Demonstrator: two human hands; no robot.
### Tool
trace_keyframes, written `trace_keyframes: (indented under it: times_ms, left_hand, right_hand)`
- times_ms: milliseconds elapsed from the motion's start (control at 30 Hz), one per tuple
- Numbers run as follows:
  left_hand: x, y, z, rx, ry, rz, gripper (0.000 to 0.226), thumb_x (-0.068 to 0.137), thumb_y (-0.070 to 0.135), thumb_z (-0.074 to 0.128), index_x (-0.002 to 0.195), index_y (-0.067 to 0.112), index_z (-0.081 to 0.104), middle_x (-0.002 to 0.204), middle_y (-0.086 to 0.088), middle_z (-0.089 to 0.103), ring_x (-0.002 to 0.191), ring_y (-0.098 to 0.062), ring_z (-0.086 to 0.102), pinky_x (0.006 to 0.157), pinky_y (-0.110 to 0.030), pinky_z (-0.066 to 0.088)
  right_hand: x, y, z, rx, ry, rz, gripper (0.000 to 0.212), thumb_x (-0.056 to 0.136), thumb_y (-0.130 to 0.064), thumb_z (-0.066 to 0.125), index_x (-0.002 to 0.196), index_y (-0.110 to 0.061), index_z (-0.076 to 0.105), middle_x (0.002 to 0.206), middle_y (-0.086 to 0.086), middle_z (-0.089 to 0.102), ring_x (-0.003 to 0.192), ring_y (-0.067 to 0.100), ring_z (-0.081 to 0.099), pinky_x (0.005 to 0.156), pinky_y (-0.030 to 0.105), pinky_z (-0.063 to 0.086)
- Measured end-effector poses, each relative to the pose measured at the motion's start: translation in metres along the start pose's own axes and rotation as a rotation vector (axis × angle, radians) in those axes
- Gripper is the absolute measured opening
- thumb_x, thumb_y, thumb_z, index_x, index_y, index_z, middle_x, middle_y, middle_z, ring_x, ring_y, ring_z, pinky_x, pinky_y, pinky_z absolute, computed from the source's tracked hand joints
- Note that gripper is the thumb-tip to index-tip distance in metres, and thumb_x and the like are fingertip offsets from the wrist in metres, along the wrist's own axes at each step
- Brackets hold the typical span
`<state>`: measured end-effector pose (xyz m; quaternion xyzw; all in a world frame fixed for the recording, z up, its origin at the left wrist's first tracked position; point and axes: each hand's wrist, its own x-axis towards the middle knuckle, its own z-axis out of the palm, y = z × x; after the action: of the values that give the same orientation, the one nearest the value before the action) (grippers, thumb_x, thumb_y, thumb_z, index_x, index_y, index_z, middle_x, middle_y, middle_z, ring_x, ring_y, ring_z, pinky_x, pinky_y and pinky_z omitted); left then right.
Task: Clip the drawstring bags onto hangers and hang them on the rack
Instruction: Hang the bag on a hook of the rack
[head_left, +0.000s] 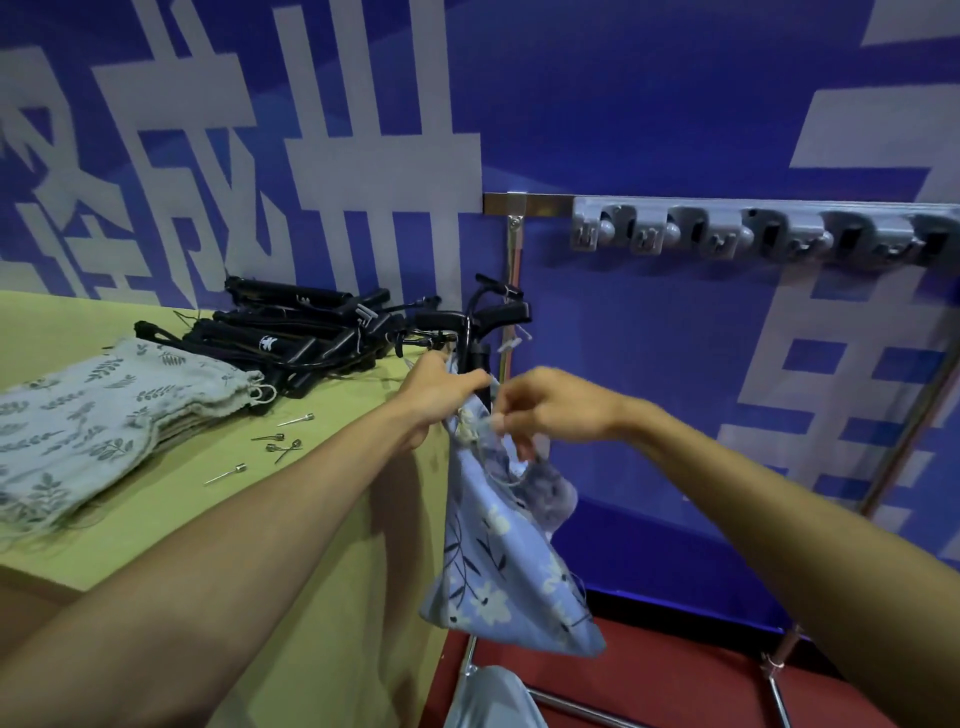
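- The blue wall banner (649, 104) carries huge white Chinese characters (363, 171); they are cropped by the frame and partly hidden, so none reads with certainty.
- One of the piled black plastic hangers (311, 345) bears a small white logo (266, 343), too small to read.

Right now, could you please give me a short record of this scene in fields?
left hand: grips blue floral drawstring bag at its top, beside a black clip hanger
right hand: pinches the bag's mouth
table: stack of grey leaf-print bags, pile of black hangers, loose metal pins
rack: grey hook strip on top rail; bag not yet hung
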<state>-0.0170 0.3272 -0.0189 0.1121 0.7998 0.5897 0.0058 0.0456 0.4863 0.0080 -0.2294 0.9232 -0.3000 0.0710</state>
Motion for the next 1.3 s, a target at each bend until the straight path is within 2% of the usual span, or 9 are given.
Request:
trace_keyframes:
  times_ms: [100, 267, 367, 533, 767, 867, 1067, 1200, 1300]
  left_hand:
    - [-0.001, -0.003, -0.001, -0.084, -0.11, 0.015, 0.009, 0.082, 0.007, 0.07, 0.085, 0.014, 0.067, 0.077, -0.005, 0.069, 0.067, -0.015, 0.064, 0.061, -0.024, 0.052]
    - [0.002, -0.003, -0.005, -0.233, -0.261, -0.25, 0.021, 0.066, -0.001, 0.065, 0.084, 0.009, 0.065, 0.08, -0.013, 0.063, 0.073, -0.025, 0.06, 0.064, -0.031, 0.048]
    - [0.001, -0.009, -0.01, -0.286, -0.278, -0.404, 0.026, 0.08, 0.001, 0.046, 0.059, 0.011, 0.056, 0.063, -0.005, 0.054, 0.057, -0.02, 0.05, 0.057, -0.026, 0.041]
    - [-0.002, -0.008, -0.021, -0.507, -0.328, -0.477, 0.031, 0.087, 0.023, 0.048, 0.058, 0.017, 0.056, 0.055, 0.0, 0.055, 0.05, -0.017, 0.053, 0.06, -0.026, 0.041]
    - [-0.006, -0.013, -0.021, -0.579, -0.416, -0.336, 0.045, 0.084, 0.06, 0.059, 0.093, 0.016, 0.063, 0.099, -0.01, 0.065, 0.093, -0.027, 0.064, 0.095, -0.037, 0.043]
    - [-0.011, -0.012, -0.014, -0.564, -0.408, -0.267, 0.059, 0.086, 0.058, 0.055, 0.123, 0.014, 0.063, 0.128, -0.014, 0.063, 0.121, -0.031, 0.059, 0.108, -0.046, 0.041]
    - [-0.016, -0.005, 0.001, -0.402, -0.27, -0.178, 0.036, 0.085, 0.061, 0.055, 0.1, 0.03, 0.067, 0.115, 0.002, 0.067, 0.105, -0.017, 0.063, 0.103, -0.036, 0.044]
    - [-0.013, 0.0, -0.001, -0.288, -0.162, -0.2, 0.092, 0.061, 0.084, 0.057, 0.125, 0.019, 0.062, 0.129, -0.003, 0.063, 0.116, -0.022, 0.059, 0.106, -0.043, 0.043]
    - [-0.011, 0.004, -0.005, -0.273, -0.134, -0.214, 0.082, 0.075, 0.078, 0.053, 0.126, 0.015, 0.063, 0.127, -0.003, 0.062, 0.116, -0.021, 0.056, 0.1, -0.035, 0.042]
  right_hand:
    - [0.007, -0.022, -0.022, 0.352, 0.06, -0.018, 0.016, 0.097, -0.01, 0.054, 0.082, -0.004, 0.06, 0.07, 0.02, 0.056, 0.056, 0.022, 0.056, 0.064, 0.037, 0.049]
    - [0.03, -0.047, -0.042, 0.426, 0.191, 0.014, 0.024, 0.1, -0.011, 0.049, 0.078, -0.006, 0.059, 0.047, -0.003, 0.045, 0.04, 0.01, 0.042, 0.049, 0.028, 0.043]
    - [0.036, -0.059, -0.046, 0.469, 0.23, 0.024, 0.027, 0.1, -0.011, 0.046, 0.076, -0.007, 0.056, 0.048, -0.002, 0.049, 0.037, 0.009, 0.042, 0.047, 0.027, 0.04]
    - [0.044, -0.064, -0.049, 0.57, 0.298, 0.05, 0.028, 0.1, -0.01, 0.044, 0.075, -0.008, 0.056, 0.055, 0.001, 0.054, 0.038, 0.009, 0.041, 0.042, 0.023, 0.034]
    - [0.043, -0.064, -0.06, 0.69, 0.351, 0.087, 0.024, 0.1, -0.012, 0.044, 0.079, -0.009, 0.056, 0.06, 0.001, 0.054, 0.041, 0.009, 0.043, 0.041, 0.02, 0.037]
    - [0.042, -0.065, -0.059, 0.629, 0.316, 0.076, 0.024, 0.101, -0.014, 0.043, 0.08, -0.01, 0.055, 0.064, 0.002, 0.057, 0.043, 0.009, 0.045, 0.041, 0.02, 0.037]
    - [0.028, -0.049, -0.055, 0.367, 0.227, 0.104, 0.025, 0.1, -0.021, 0.049, 0.079, -0.009, 0.058, 0.07, 0.007, 0.068, 0.049, 0.012, 0.045, 0.04, 0.02, 0.03]
    - [0.014, -0.046, -0.049, -0.008, 0.166, 0.119, 0.037, 0.089, -0.042, 0.065, 0.076, -0.008, 0.068, 0.06, -0.005, 0.064, 0.05, 0.009, 0.048, 0.048, 0.021, 0.038]
    - [0.01, -0.049, -0.04, -0.284, 0.188, 0.093, 0.046, 0.077, -0.059, 0.069, 0.079, -0.013, 0.065, 0.071, -0.002, 0.064, 0.062, 0.012, 0.053, 0.06, 0.026, 0.042]
